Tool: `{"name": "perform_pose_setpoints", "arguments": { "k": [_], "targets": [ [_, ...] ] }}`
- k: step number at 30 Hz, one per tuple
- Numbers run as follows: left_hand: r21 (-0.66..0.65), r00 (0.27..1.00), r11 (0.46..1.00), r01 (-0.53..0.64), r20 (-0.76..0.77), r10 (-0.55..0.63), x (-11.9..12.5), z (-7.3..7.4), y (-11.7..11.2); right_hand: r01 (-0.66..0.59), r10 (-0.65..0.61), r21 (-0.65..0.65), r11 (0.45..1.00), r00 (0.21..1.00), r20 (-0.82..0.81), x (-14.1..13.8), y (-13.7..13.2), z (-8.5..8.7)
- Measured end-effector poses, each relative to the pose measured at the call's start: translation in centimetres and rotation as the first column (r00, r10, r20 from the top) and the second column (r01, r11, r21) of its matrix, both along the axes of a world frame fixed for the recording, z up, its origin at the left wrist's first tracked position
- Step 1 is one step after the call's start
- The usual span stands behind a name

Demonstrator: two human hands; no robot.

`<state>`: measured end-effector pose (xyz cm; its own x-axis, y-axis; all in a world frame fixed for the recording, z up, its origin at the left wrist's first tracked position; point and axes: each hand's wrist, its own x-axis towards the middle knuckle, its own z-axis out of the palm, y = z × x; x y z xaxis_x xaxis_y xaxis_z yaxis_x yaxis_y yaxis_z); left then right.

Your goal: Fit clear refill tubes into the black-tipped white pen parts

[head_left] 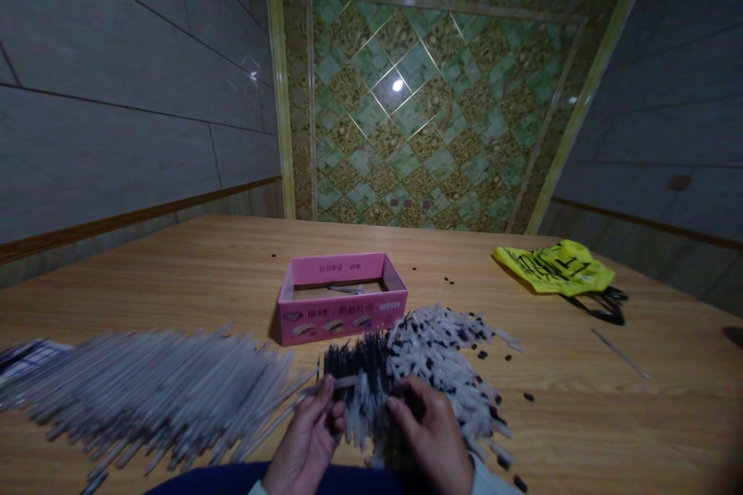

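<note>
My left hand is closed, thumb against fingers, on a short pale translucent tube that points to the right. My right hand has its thumb and curled fingers together at the edge of the heap; anything between the fingertips is too small to make out. Between and beyond the hands lies a bunch of thin black sticks with pale lower parts. A heap of small whitish translucent pieces mixed with black bits spreads around my right hand. Left of my left hand rests a wide pile of long, thin translucent tubes.
An open pink box with a few thin pieces inside stands behind the black sticks. At the right lie a yellow bag with black handles and a single thin stick. Loose black bits dot the wooden table. Walls enclose the table's far side.
</note>
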<state>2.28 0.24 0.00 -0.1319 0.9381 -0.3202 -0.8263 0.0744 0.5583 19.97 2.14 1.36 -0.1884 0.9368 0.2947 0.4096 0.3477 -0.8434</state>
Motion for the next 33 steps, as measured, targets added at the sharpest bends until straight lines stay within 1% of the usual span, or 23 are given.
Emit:
{"name": "perform_pose_setpoints", "arguments": {
  "k": [1,3,5,7,11,16,19,22,24,28,33],
  "targets": [
    [0.004,0.999,1.0,0.0,-0.035,0.0,0.0,-0.1,0.0,-0.03,0.021,-0.068,0.997,0.99,-0.139,-0.2,0.1,-0.3],
    [0.025,0.996,1.0,0.016,-0.089,-0.014,0.1,-0.2,-0.1,-0.094,0.023,-0.187,0.978,0.935,-0.353,-0.6,0.4,-0.9],
    [0.036,0.991,0.999,0.025,-0.129,-0.02,0.1,-0.1,-0.1,-0.146,0.002,-0.271,0.951,0.883,-0.47,-0.8,0.4,-1.1],
    [0.038,0.986,0.999,0.034,-0.167,-0.027,0.1,0.0,-0.1,-0.182,-0.017,-0.32,0.93,0.848,-0.53,-0.9,0.3,-1.0],
    [0.041,0.971,0.998,0.044,-0.235,-0.033,0.3,0.3,-0.1,-0.231,-0.014,-0.349,0.908,0.816,-0.578,-0.9,0.1,-0.3],
    [0.037,0.942,0.996,0.077,-0.331,-0.061,0.5,0.3,-0.1,-0.244,0.006,-0.303,0.921,0.787,-0.617,-1.0,0.0,-0.3],
    [0.042,0.921,0.995,0.09,-0.385,-0.067,0.4,0.0,-0.1,-0.255,0.033,-0.276,0.927,0.786,-0.617,-1.1,0.0,-0.6],
    [0.03,0.902,0.995,0.094,-0.426,-0.073,0.3,-0.3,-0.1,-0.272,0.069,-0.254,0.928,0.796,-0.601,-1.0,-0.2,-0.4],
    [0.029,0.902,0.995,0.093,-0.425,-0.072,0.3,-0.4,0.0,-0.286,0.07,-0.252,0.924,0.777,-0.626,-0.9,-0.3,-0.1],
    [0.039,0.918,0.996,0.082,-0.391,-0.06,0.4,-0.2,0.0,-0.326,0.043,-0.275,0.904,0.712,-0.701,-0.9,-0.3,0.4],
    [0.044,0.935,0.997,0.071,-0.352,-0.051,0.4,0.0,0.1,-0.342,0.04,-0.303,0.89,0.718,-0.695,-0.9,-0.1,0.1]
  ]
}}
